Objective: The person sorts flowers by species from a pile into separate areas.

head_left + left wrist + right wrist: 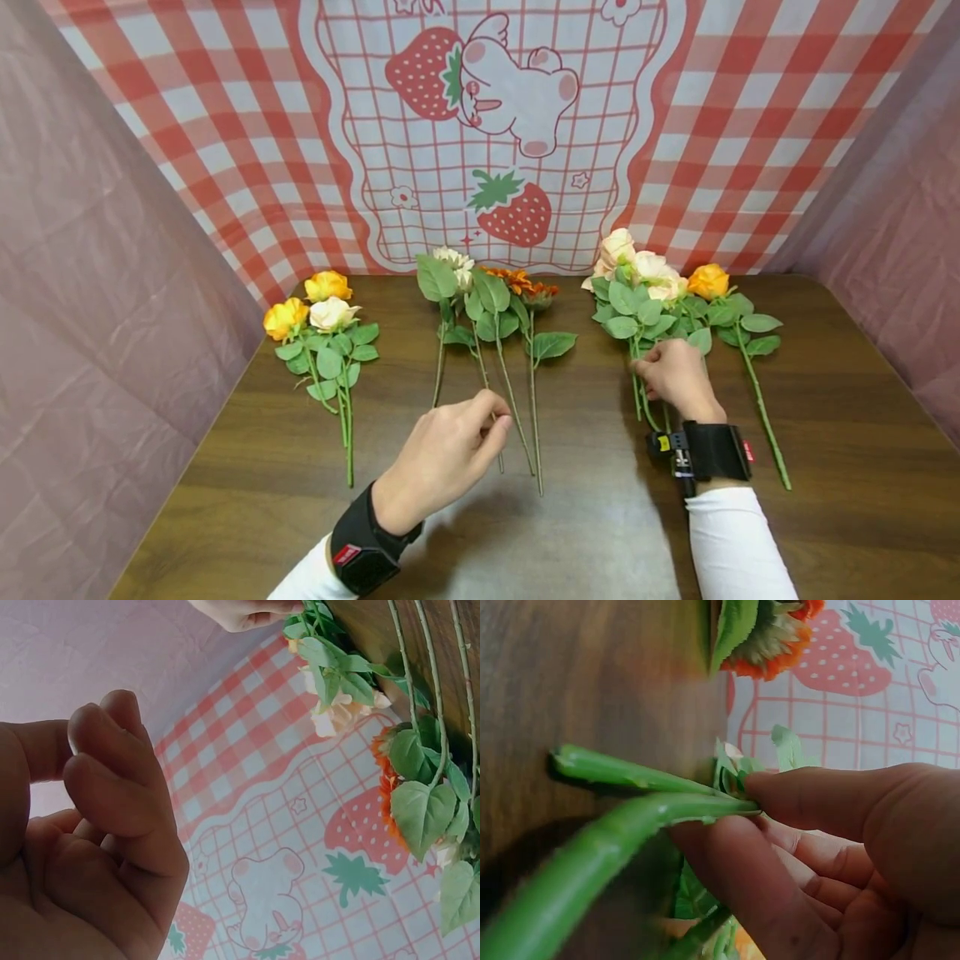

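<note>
On the right side of the table, my right hand pinches a green rose stem between thumb and forefinger. Another cut stem lies right beside it in the right wrist view. Pale pink roses top this leafy bunch at the table's far edge. My left hand hovers above the lower stems of the middle flowers, fingers loosely curled. Nothing is in its grasp in the left wrist view. Those middle flowers are orange blooms and a cream bloom, with broad leaves and thin stems.
Two yellow roses and a cream rose lie on the left of the wooden table. An orange rose lies right of the pink ones. A strawberry-print checked cloth hangs behind.
</note>
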`<control>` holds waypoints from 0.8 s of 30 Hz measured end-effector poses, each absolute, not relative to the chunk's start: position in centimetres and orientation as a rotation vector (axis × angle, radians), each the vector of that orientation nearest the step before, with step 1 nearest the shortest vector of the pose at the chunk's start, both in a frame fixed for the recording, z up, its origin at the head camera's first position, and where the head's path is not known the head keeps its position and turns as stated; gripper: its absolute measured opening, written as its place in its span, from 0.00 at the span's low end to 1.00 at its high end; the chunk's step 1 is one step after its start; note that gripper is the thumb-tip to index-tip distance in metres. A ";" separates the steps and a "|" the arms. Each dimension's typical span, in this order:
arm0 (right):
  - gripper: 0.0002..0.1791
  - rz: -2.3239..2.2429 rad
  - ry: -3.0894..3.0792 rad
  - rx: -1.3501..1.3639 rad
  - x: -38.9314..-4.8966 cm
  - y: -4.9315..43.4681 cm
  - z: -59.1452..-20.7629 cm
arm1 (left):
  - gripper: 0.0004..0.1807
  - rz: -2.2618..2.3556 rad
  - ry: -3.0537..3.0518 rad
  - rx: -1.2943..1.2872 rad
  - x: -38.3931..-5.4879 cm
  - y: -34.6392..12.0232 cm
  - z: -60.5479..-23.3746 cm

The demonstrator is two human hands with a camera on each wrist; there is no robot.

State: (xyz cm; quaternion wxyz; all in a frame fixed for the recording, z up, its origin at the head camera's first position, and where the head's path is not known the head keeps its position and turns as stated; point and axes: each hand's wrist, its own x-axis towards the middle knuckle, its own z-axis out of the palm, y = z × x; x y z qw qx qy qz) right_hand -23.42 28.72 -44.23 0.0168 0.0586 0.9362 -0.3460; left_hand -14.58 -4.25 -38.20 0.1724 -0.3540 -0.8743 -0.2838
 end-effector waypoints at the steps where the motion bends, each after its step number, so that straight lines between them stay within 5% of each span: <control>1: 0.14 -1.058 2.906 0.185 -23.4 28.7 -44.3 | 0.03 -0.801 -2.481 -1.005 -14.6 -4.2 -38.2; 10: 0.24 -0.880 2.968 0.148 -23.5 28.3 -44.5 | 0.03 -0.789 -2.495 -1.016 -14.5 -4.2 -38.1; 24: 0.25 -0.857 3.002 0.133 -23.4 27.3 -44.8 | 0.03 -0.768 -2.502 -1.019 -14.4 -4.1 -38.2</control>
